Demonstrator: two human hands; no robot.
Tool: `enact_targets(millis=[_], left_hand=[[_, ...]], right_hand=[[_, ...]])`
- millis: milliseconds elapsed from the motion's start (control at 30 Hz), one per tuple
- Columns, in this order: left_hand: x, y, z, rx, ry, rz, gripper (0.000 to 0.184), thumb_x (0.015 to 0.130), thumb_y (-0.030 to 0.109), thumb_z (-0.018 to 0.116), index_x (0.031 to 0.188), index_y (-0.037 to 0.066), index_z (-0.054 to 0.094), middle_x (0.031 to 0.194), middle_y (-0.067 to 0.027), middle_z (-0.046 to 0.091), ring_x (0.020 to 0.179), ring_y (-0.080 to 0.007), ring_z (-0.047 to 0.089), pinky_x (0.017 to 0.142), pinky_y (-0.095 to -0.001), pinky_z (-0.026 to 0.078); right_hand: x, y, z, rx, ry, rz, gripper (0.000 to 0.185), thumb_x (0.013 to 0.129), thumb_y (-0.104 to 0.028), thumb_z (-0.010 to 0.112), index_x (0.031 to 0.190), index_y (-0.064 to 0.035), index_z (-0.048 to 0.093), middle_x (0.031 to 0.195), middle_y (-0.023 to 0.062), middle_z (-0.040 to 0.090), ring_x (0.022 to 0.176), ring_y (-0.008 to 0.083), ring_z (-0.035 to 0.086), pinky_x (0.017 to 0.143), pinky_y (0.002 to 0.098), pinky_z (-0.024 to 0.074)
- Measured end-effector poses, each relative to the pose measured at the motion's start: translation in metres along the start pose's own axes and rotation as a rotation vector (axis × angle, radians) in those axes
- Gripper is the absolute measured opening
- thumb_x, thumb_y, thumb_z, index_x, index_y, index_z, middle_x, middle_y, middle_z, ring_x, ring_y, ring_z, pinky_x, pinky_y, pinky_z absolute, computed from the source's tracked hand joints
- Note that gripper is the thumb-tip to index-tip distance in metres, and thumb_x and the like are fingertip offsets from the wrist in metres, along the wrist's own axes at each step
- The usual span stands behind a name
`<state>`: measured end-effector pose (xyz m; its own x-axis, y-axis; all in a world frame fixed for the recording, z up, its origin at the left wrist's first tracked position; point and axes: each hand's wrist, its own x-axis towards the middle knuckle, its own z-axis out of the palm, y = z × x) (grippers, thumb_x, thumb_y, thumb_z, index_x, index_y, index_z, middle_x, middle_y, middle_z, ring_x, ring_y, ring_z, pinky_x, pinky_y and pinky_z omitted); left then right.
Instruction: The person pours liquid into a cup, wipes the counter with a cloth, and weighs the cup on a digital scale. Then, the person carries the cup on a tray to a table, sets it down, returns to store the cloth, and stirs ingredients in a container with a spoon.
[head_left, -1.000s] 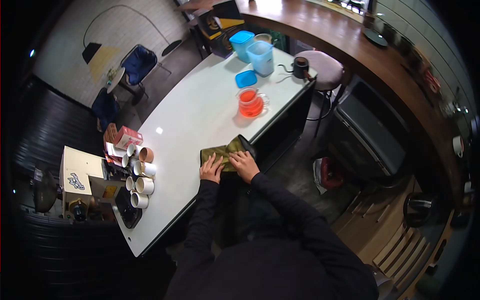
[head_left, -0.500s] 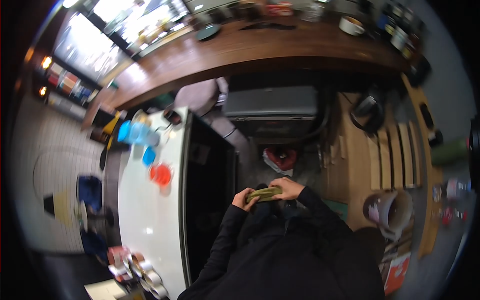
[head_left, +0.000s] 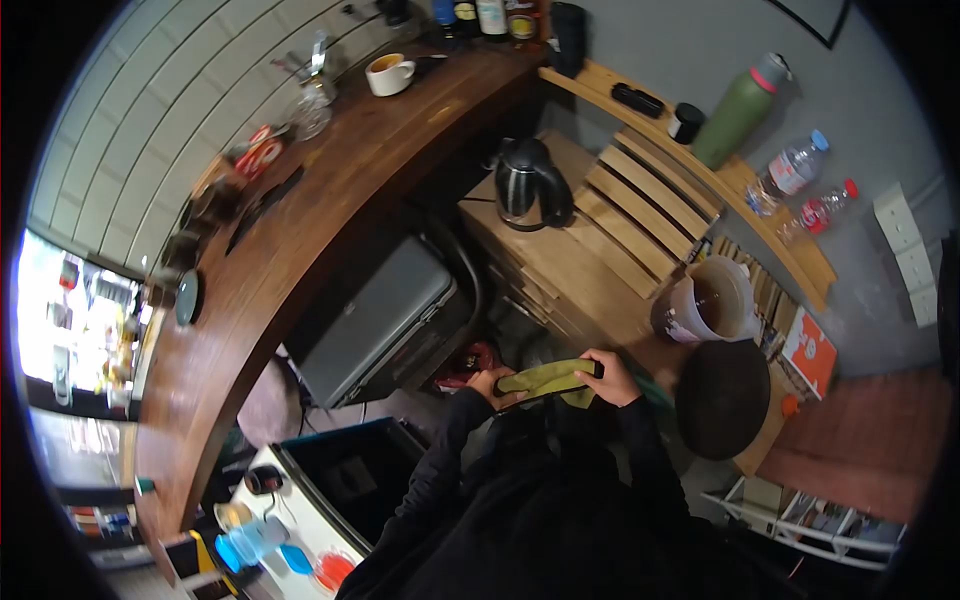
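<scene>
Between my two hands, in front of my body, is a folded olive-green cloth. My left hand grips its left end with the fingers wrapped round it. At the right end my right hand pinches the cloth, thumb and fingers on its edge. The cloth is held up off any surface, over the floor beside the wooden bench. Part of it hangs down near my right hand.
A black kettle stands on the bench, with a bucket of brown liquid and a round dark stool seat at right. A curved wooden counter holds a white cup. The white table is lower left.
My view has swung right, from the white table towards the bench. The cloth was flat under both hands on the table; it has been lifted off and is now held in the air.
</scene>
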<state>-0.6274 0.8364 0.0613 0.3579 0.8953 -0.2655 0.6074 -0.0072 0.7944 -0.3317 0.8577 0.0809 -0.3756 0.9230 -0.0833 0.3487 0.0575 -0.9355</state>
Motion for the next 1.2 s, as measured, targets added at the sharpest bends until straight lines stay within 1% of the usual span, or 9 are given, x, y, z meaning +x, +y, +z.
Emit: enact_targets(millis=[100,200,400,633,767,900,967,1100,1200], left_hand=[[0.036,-0.034,0.009,-0.208,-0.097,0.113,0.039,0.078,0.028,0.080,0.106,0.004,0.067,0.092,-0.0149,0.070,0.083,-0.0273,0.068,0.076,-0.0355,0.052],[0.069,-0.042,0.010,-0.135,-0.154,0.140,0.033,0.078,0.022,0.079,0.102,0.002,0.068,0.091,-0.0150,0.070,0.082,-0.0237,0.068,0.074,-0.0335,0.052],[0.140,-0.031,0.029,-0.154,-0.042,0.229,0.035,0.077,0.018,0.078,0.108,0.004,0.066,0.086,-0.0129,0.069,0.078,-0.0198,0.066,0.073,-0.0324,0.051],[0.256,-0.020,0.052,-0.343,0.086,0.241,0.038,0.074,0.010,0.081,0.109,0.005,0.066,0.069,-0.0012,0.051,0.066,-0.0113,0.048,0.065,-0.0258,0.045],[0.305,0.006,0.062,-0.393,0.041,0.081,0.032,0.080,0.004,0.076,0.110,0.005,0.065,0.076,0.0011,0.061,0.067,-0.0063,0.053,0.065,-0.0220,0.046],[0.349,0.034,0.073,-0.545,-0.062,0.022,0.031,0.087,0.006,0.069,0.117,0.003,0.061,0.085,-0.0032,0.067,0.077,-0.0109,0.063,0.070,-0.0275,0.052],[0.373,0.039,0.090,-0.539,-0.090,0.052,0.031,0.087,0.005,0.068,0.118,0.004,0.061,0.085,-0.0034,0.068,0.077,-0.0115,0.063,0.071,-0.0267,0.052],[0.431,0.025,0.127,-0.927,-0.026,-0.110,0.024,0.093,0.000,0.051,0.113,0.002,0.063,0.077,-0.0022,0.059,0.068,-0.0115,0.056,0.065,-0.0242,0.050],[0.457,0.024,0.127,-1.144,-0.023,-0.333,0.028,0.094,-0.002,0.043,0.110,0.003,0.066,0.078,-0.0046,0.059,0.064,-0.0137,0.055,0.061,-0.0226,0.049]], right_hand=[[-0.012,0.021,0.004,-0.084,0.258,0.059,0.023,0.080,-0.009,0.071,0.099,0.0003,0.061,0.088,0.0130,0.064,0.087,0.0214,0.063,0.081,0.0323,0.0469],[-0.007,0.009,-0.004,0.192,0.482,0.113,0.024,0.080,-0.008,0.071,0.101,0.0006,0.062,0.091,0.0098,0.065,0.093,0.0150,0.062,0.086,0.0312,0.0465],[0.050,0.012,-0.047,-0.025,0.722,0.062,0.024,0.080,-0.007,0.069,0.102,0.0009,0.063,0.095,0.0138,0.067,0.095,0.0222,0.065,0.085,0.0327,0.0480],[0.141,0.003,-0.116,-0.187,0.795,-0.010,0.031,0.082,-0.003,0.064,0.112,-0.0027,0.056,0.099,0.0209,0.065,0.100,0.0377,0.063,0.084,0.0405,0.0486],[0.186,0.015,-0.144,-0.348,0.862,0.086,0.038,0.080,0.000,0.064,0.117,-0.0031,0.055,0.099,0.0219,0.065,0.097,0.0396,0.063,0.083,0.0442,0.0484],[0.211,0.011,-0.160,-0.462,0.995,0.090,0.043,0.079,0.003,0.063,0.120,-0.0039,0.056,0.099,0.0231,0.064,0.096,0.0425,0.061,0.080,0.0493,0.0491],[0.218,0.007,-0.165,-0.573,1.051,0.261,0.046,0.073,0.005,0.064,0.118,-0.0049,0.058,0.102,0.0181,0.065,0.101,0.0421,0.057,0.085,0.0491,0.0457],[0.224,0.011,-0.170,-0.772,1.170,0.019,0.047,0.068,0.008,0.063,0.113,-0.0049,0.061,0.097,0.0157,0.064,0.100,0.0360,0.055,0.089,0.0479,0.0413],[0.216,0.025,-0.151,-0.735,1.033,0.036,0.048,0.068,0.009,0.061,0.113,-0.0045,0.061,0.105,0.0156,0.062,0.103,0.0360,0.052,0.091,0.0476,0.0405]])
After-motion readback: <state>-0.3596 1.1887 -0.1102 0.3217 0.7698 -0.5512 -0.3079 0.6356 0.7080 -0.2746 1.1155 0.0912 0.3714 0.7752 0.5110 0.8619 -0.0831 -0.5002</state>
